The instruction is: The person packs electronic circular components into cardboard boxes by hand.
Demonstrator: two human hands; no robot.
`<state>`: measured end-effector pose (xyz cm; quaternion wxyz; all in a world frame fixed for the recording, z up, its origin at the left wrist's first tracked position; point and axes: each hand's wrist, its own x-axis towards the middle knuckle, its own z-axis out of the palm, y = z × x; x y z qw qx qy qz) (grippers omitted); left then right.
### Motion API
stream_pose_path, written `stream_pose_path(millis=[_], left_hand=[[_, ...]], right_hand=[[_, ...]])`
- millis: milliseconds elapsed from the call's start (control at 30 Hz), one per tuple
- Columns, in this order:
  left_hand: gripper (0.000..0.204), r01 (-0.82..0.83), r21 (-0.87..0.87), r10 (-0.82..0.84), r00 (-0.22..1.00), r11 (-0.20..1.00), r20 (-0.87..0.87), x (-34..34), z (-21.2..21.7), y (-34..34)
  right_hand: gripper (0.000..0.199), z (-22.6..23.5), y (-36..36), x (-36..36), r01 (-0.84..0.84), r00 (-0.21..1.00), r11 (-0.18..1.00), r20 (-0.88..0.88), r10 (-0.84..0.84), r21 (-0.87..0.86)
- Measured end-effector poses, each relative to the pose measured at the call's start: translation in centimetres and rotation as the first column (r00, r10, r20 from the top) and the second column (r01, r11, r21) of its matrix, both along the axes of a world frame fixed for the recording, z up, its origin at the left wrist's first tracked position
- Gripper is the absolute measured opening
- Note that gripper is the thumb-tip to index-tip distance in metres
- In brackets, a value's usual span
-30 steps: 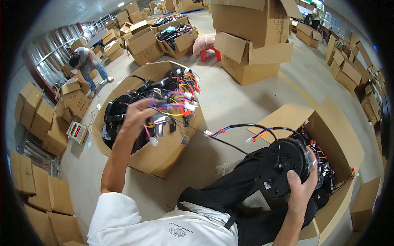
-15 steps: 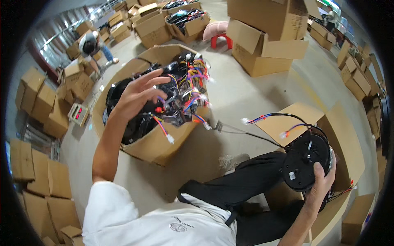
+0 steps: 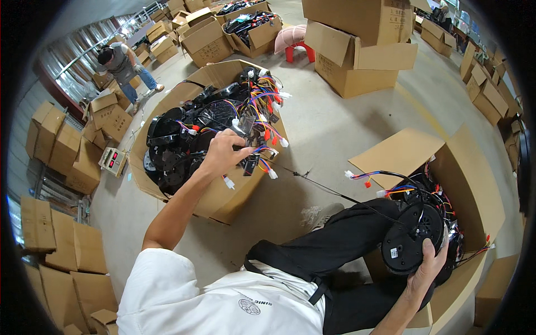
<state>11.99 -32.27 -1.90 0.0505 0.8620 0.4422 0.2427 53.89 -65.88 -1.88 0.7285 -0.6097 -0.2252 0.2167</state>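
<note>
Seated on a warehouse floor, a worker's right hand (image 3: 427, 265) curls its fingers round the lower rim of a round black motor hub (image 3: 410, 243) at near right, flat face toward the camera, its coloured wire tail (image 3: 385, 181) trailing up and left; behind it, a brown cardboard box (image 3: 474, 190); farther left, the left hand (image 3: 223, 153) pinches coloured wiring (image 3: 259, 153) in a large open cardboard carton (image 3: 223, 195) of black hubs.

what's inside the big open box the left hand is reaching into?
The open cardboard box holds black round motor-like parts tangled with coloured wire bundles and white connectors. The left hand grips some wires. Lower layers and the bottom are covered.
</note>
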Motion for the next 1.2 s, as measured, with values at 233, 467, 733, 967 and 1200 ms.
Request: stream_pose_path(millis=[233,467,733,967,1200], left_hand=[[0.013,0.173,-0.596,0.217,0.823,0.784,0.525,0.8,6.0,-6.3],[0.023,0.044,-0.577,0.336,0.776,0.816,0.534,-1.8,1.3,-9.6],[0.036,-0.116,-0.736,0.680,0.500,0.667,0.537,3.1,-3.4,-11.7],[0.052,-0.197,-0.671,0.689,0.366,0.714,0.626,4.4,-4.8,-8.3],[0.019,-0.448,-0.256,0.516,0.742,0.857,0.429,3.1,-3.0,-9.9]], right_hand=[[0.086,1.2,-0.2,-2.9,-0.040,0.980,0.996,0.193,0.055,-0.081],[0.086,3.4,-1.0,-6.1,-0.509,0.860,0.846,-0.134,0.492,-0.159],[0.091,-2.8,-2.9,-10.1,-0.615,0.533,0.544,0.207,0.820,-0.571],[0.078,1.1,1.3,-7.0,-0.503,-0.012,0.493,0.576,0.817,-0.710],[0.029,6.1,12.9,-6.6,-0.752,0.336,0.518,0.440,0.833,-0.406]])
